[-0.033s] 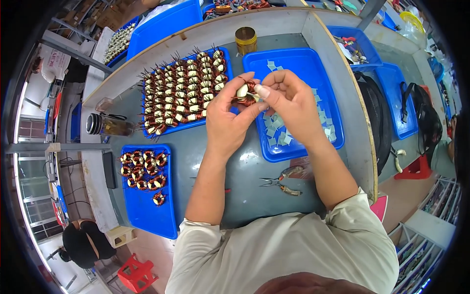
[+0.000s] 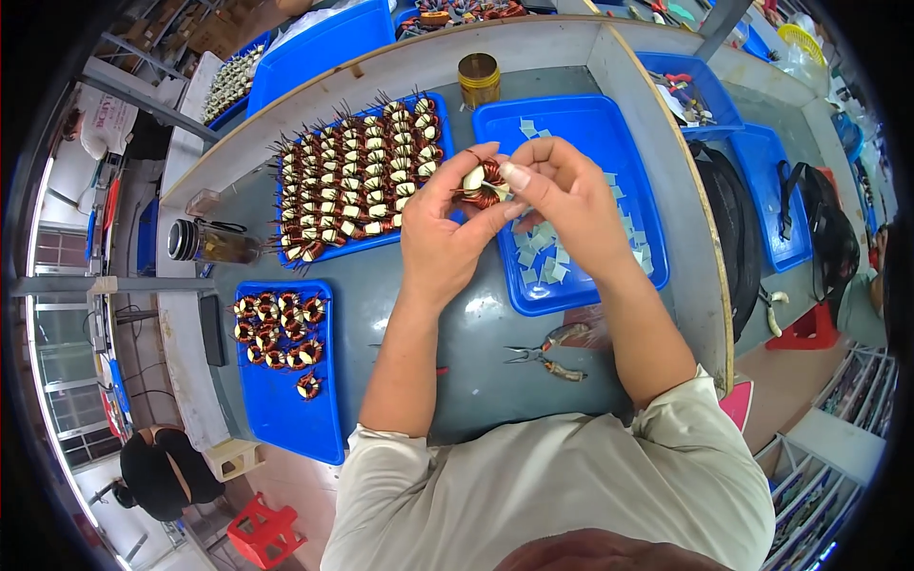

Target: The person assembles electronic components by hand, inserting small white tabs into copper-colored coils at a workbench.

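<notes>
Between both hands, above the near left edge of a blue tray (image 2: 519, 295), is a toroidal coil (image 2: 484, 186) wound with copper-red wire and carrying cream pieces. My left hand (image 2: 440, 224) is closed round its left side, thumb below and fingers behind. My right hand (image 2: 569, 205) pinches its right side, the thumb lying against a cream piece. The fingertips behind the coil are hidden. Small pale green squares (image 2: 541, 238) lie scattered in the blue tray below my right hand.
Rows of similar coils (image 2: 357, 176) fill a tray at the left. Several more coils (image 2: 279, 328) lie in a smaller tray (image 2: 290, 419). Pliers (image 2: 547, 354) rest on the bench near my right forearm. A brown jar (image 2: 479, 81) and a flask (image 2: 214, 242) stand by the wooden partitions (image 2: 666, 190).
The coil has turned slightly in my fingers, so more of its red winding faces up. My right thumb has shifted a little to the right; my arms stay in place.
</notes>
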The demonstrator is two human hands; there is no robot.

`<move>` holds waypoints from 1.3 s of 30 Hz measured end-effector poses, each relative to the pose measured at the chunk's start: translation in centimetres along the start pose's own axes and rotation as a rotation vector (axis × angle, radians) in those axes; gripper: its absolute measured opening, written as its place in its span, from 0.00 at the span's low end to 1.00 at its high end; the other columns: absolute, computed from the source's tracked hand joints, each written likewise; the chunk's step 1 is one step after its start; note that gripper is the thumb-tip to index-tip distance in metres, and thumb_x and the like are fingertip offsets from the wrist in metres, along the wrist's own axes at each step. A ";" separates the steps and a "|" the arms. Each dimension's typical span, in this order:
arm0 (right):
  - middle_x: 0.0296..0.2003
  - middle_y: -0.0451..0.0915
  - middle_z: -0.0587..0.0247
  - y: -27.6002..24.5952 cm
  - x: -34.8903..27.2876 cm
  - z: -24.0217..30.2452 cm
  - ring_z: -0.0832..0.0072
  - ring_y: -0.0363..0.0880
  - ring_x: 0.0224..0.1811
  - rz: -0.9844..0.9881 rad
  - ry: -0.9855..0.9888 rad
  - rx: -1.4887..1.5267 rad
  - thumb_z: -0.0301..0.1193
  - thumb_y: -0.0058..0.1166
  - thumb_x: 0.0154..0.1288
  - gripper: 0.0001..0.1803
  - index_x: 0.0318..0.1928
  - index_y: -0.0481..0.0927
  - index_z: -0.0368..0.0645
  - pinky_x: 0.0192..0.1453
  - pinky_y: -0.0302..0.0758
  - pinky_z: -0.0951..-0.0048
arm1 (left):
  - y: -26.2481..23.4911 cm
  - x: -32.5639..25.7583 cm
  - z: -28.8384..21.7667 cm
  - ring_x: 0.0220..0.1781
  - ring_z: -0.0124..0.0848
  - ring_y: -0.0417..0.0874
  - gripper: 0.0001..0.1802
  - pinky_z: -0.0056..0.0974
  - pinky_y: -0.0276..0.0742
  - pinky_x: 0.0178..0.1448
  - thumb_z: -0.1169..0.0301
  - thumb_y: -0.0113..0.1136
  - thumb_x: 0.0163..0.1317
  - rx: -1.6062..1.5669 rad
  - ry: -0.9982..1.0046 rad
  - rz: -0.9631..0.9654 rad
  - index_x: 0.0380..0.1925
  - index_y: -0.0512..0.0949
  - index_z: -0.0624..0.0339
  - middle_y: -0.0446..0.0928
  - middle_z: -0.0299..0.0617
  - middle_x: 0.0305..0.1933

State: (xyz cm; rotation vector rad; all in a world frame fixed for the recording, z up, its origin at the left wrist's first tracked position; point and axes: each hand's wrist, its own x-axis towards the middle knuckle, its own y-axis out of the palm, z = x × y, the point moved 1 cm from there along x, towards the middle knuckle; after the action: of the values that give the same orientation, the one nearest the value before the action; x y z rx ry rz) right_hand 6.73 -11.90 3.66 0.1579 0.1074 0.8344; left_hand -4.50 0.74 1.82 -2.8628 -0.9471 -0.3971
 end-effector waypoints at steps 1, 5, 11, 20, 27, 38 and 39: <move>0.38 0.85 0.60 -0.2 0.0 0.4 0.76 0.86 0.36 0.051 0.057 0.035 0.45 0.68 0.71 0.25 0.54 0.79 0.37 0.35 0.83 0.76 | -0.1 -0.1 -0.1 0.47 0.24 0.86 0.30 0.31 0.84 0.51 0.77 0.76 0.59 -0.038 -0.002 0.040 0.64 0.81 0.62 0.87 0.39 0.51; 0.42 0.86 0.58 -0.5 -0.1 0.5 0.76 0.86 0.35 0.130 0.119 0.087 0.48 0.70 0.68 0.32 0.58 0.79 0.34 0.33 0.83 0.76 | -0.5 0.0 -0.2 0.48 0.24 0.87 0.31 0.31 0.84 0.51 0.78 0.77 0.58 -0.104 0.020 0.063 0.64 0.81 0.61 0.87 0.39 0.52; 0.40 0.87 0.60 -0.4 -0.1 0.4 0.74 0.87 0.35 0.313 0.197 0.020 0.49 0.70 0.68 0.38 0.65 0.77 0.31 0.36 0.85 0.75 | -0.9 -0.1 0.4 0.48 0.25 0.87 0.32 0.31 0.84 0.50 0.77 0.78 0.57 0.030 0.063 0.169 0.65 0.82 0.60 0.88 0.41 0.53; 0.39 0.87 0.62 -1.0 0.2 -0.8 0.76 0.88 0.35 0.349 0.161 0.224 0.39 0.70 0.68 0.24 0.57 0.83 0.36 0.39 0.85 0.75 | -0.4 -0.4 -0.3 0.40 0.26 0.90 0.32 0.33 0.86 0.45 0.77 0.78 0.57 0.010 0.095 0.195 0.63 0.81 0.64 0.89 0.42 0.44; 0.42 0.87 0.62 -1.1 0.5 -0.6 0.78 0.87 0.36 0.454 0.164 0.291 0.36 0.72 0.67 0.27 0.61 0.81 0.34 0.40 0.86 0.74 | -0.3 -0.4 -1.0 0.32 0.24 0.87 0.29 0.32 0.84 0.37 0.79 0.77 0.57 0.049 0.147 0.232 0.61 0.83 0.64 0.87 0.39 0.38; 0.36 0.86 0.64 -1.6 0.2 -0.1 0.81 0.83 0.35 0.128 -0.033 -0.083 0.37 0.68 0.72 0.17 0.49 0.87 0.34 0.39 0.81 0.76 | -1.2 -0.1 0.3 0.47 0.23 0.87 0.32 0.31 0.85 0.51 0.77 0.80 0.56 -0.112 0.074 0.091 0.62 0.81 0.66 0.87 0.40 0.50; 0.33 0.86 0.65 -1.7 0.3 0.0 0.83 0.82 0.36 0.055 -0.123 -0.184 0.36 0.67 0.73 0.15 0.43 0.87 0.34 0.40 0.79 0.79 | -1.4 0.1 0.4 0.47 0.22 0.86 0.32 0.30 0.85 0.52 0.77 0.81 0.55 -0.100 0.059 0.081 0.62 0.81 0.66 0.87 0.40 0.51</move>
State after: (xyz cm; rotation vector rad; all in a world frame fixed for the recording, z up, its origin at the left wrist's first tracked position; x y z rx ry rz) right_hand 8.17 -12.80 3.32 0.0386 -0.0897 0.8830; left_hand -5.16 2.01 1.51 -2.9492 -0.8209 -0.5323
